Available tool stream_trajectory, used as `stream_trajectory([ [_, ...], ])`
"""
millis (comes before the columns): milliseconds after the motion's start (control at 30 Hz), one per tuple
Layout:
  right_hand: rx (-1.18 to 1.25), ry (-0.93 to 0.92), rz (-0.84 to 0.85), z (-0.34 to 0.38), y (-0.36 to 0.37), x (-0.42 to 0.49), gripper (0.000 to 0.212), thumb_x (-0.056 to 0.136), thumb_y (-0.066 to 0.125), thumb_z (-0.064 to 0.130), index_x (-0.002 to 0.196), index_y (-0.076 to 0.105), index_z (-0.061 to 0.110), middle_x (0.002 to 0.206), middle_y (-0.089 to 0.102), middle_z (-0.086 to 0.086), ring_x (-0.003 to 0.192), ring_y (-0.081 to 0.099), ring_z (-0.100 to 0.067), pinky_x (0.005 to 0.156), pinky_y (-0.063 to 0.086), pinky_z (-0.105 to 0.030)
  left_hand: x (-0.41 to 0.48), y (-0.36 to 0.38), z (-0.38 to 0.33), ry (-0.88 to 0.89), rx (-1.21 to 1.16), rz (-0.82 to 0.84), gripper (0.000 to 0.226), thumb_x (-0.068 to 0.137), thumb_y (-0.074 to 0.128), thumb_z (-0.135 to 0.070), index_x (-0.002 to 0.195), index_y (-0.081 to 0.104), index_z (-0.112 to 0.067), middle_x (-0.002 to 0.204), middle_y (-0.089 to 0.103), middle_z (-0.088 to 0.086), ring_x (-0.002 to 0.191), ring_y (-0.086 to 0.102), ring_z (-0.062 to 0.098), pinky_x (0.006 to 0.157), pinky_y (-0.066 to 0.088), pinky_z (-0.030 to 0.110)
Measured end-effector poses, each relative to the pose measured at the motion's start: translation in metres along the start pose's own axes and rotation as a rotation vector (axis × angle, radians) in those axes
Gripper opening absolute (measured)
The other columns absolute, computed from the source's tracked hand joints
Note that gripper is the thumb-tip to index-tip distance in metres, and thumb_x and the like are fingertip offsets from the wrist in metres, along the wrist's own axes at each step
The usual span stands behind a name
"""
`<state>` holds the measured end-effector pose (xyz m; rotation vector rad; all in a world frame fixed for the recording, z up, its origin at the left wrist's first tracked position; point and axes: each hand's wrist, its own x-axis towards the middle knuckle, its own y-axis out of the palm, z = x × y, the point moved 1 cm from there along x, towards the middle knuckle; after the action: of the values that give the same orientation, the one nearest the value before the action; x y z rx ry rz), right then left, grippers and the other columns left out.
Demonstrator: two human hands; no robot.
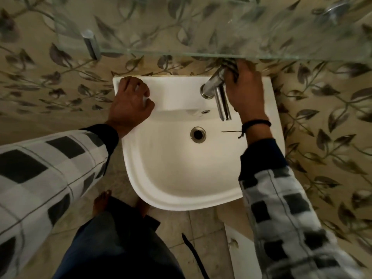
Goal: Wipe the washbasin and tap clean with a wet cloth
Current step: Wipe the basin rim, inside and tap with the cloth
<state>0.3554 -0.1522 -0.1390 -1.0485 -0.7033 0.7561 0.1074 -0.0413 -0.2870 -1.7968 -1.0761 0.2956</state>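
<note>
The right hand (244,87) is gripping the striped cloth (231,66) against the tap (222,103) at the washbasin's (181,172) back right corner. Tap wiping is seemingly underway, with the bowl likely waiting. The left hand (130,101) is resting curled on the back left corner; I cannot tell if it is holding anything.

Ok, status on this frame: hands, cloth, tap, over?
Right hand grips cloth at the tap. Left hand rests curled on washbasin back ledge; hold unclear. Glass shelf close above cloth.
</note>
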Motion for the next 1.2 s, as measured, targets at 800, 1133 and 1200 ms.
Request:
stream_trajectory([
  [800,1.7,0.72,0.326,-0.037,0.051,0.01,0.039,0.105,0.035,0.034,0.109,0.061,0.004,0.102,0.062,-0.01,0.096,0.059,-0.023,0.105,0.039,-0.033,0.001,-0.002,-0.002,0.02,0.05,0.008,0.022,0.084,0.059,-0.022,0.096,0.059,-0.004,0.104,0.057,0.018,0.109,0.049,0.04,0.097,0.039,0.043],
  [1133,0.817,0.57,0.165,-0.051,0.065,-0.034,0.03,0.096,0.054,0.039,0.091,0.068,0.014,0.087,0.07,-0.008,0.083,0.069,-0.027,0.079,0.057,-0.044,0.0,0.001,0.001,0.007,0.03,-0.006,0.023,0.084,0.057,-0.026,0.096,0.057,-0.007,0.105,0.056,0.016,0.109,0.044,0.034,0.095,0.038,0.039],
  [1200,0.613,0.487,0.136,-0.045,0.066,-0.042,0.038,0.096,0.051,0.047,0.102,0.066,0.012,0.096,0.07,-0.008,0.094,0.067,-0.029,0.08,0.054,-0.04,0.001,0.001,0.001,0.008,0.026,-0.001,0.023,0.084,0.057,-0.026,0.097,0.057,-0.007,0.105,0.056,0.015,0.11,0.045,0.035,0.096,0.037,0.039],
])
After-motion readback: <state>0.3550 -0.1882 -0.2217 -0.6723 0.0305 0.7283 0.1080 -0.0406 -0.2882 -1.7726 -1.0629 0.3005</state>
